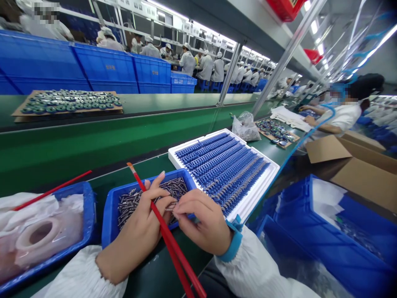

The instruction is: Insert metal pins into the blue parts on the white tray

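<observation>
My left hand (141, 225) rests over a small blue tray (109, 207) filled with several small metal coil parts (173, 186). Its fingers pinch one of these parts, and a long red stick (164, 236) lies across the hand. My right hand (201, 221) meets it at the tray's near edge, fingertips closed on the same small metal part (171, 208). Just beyond stands a white foam tray (182, 150) holding rows of blue holders (217, 159), some of them filled with metal parts.
A second blue tray (88, 207) with white wrapped material and a tape roll (39, 236) sits at my left. A green conveyor (93, 136) carries a cardboard sheet of round parts (66, 101). Blue bins (325, 240) and a cardboard box (356, 165) stand right. Other workers sit along the lines.
</observation>
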